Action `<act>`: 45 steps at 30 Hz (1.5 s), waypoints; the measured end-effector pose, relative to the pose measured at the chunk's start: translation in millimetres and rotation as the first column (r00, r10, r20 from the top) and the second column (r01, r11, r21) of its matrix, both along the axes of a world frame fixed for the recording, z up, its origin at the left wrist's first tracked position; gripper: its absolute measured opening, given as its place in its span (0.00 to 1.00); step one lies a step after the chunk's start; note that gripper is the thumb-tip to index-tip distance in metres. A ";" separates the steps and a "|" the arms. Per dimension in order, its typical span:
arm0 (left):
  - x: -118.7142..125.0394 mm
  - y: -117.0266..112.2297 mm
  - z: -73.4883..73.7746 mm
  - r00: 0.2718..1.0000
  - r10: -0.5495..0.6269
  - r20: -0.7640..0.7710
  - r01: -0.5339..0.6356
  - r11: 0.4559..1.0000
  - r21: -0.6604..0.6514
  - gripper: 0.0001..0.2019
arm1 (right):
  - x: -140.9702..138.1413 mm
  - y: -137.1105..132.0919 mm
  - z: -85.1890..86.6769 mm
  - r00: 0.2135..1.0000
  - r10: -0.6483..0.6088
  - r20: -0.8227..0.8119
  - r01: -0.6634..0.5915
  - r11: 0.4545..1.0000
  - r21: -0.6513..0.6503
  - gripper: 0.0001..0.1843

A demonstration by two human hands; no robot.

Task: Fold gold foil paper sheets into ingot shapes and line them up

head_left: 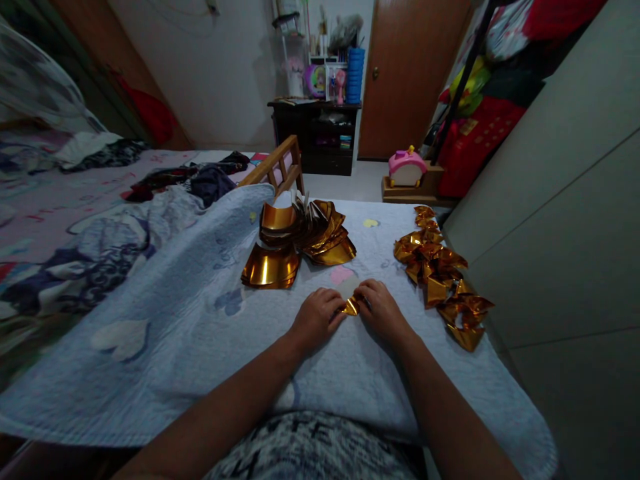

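Between my two hands a sheet of gold foil paper point(351, 307) is partly rolled or folded, its gold side showing at the near edge and a pale back beyond. My left hand point(320, 317) pinches its left end, fingers closed. At the right end my right hand point(379, 308) grips it the same way; the fingertips partly hide the paper. Just past my left hand lies a fanned stack of flat gold foil sheets point(273, 265). To the right of my right hand sits a row of folded gold foil pieces point(437, 270).
A pale blue quilted cover point(200, 360) lies beneath everything. Rumpled clothes point(210, 183) rest on the bed at left, by a wooden rail point(273, 163). A white cabinet point(565, 233) borders the right side. Farther back are a dark stand point(320, 137) and a pink toy point(407, 167).
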State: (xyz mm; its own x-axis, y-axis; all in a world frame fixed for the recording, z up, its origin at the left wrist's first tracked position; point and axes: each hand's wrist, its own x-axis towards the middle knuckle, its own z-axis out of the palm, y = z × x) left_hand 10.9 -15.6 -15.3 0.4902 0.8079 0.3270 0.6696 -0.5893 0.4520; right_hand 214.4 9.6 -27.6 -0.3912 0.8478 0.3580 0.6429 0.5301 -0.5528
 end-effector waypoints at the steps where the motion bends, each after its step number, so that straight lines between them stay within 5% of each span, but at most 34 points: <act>1: 0.4 0.1 -0.2 1.000 -0.003 -0.015 0.003 1.000 0.009 0.06 | -0.5 0.1 -0.1 1.000 -0.006 -0.009 0.006 1.000 0.005 0.08; 12: 5.2 2.5 -1.6 0.980 0.046 -0.194 -0.006 0.980 0.200 0.09 | -4.0 -5.7 10.8 0.995 0.008 -0.099 -0.013 0.999 -0.045 0.07; 17: 3.9 2.7 1.1 0.987 0.072 -0.147 -0.033 0.968 0.250 0.09 | -10.1 -15.7 18.5 0.993 0.105 -0.048 -0.108 0.992 -0.067 0.18; 23: 1.7 1.9 3.3 0.988 0.095 -0.125 -0.055 0.955 0.291 0.08 | -10.3 -8.3 7.9 0.997 -0.021 -0.071 0.018 0.999 -0.042 0.24; 30: 1.1 -2.1 4.2 0.998 0.029 -0.058 -0.017 0.981 0.195 0.08 | -5.0 -2.8 10.9 0.995 -0.040 -0.092 0.041 0.999 0.009 0.13; 45: -4.9 4.0 4.0 0.952 0.119 0.281 -0.116 0.993 -0.025 0.09 | -11.7 -10.4 14.1 0.991 -0.005 -0.132 0.017 0.996 0.083 0.13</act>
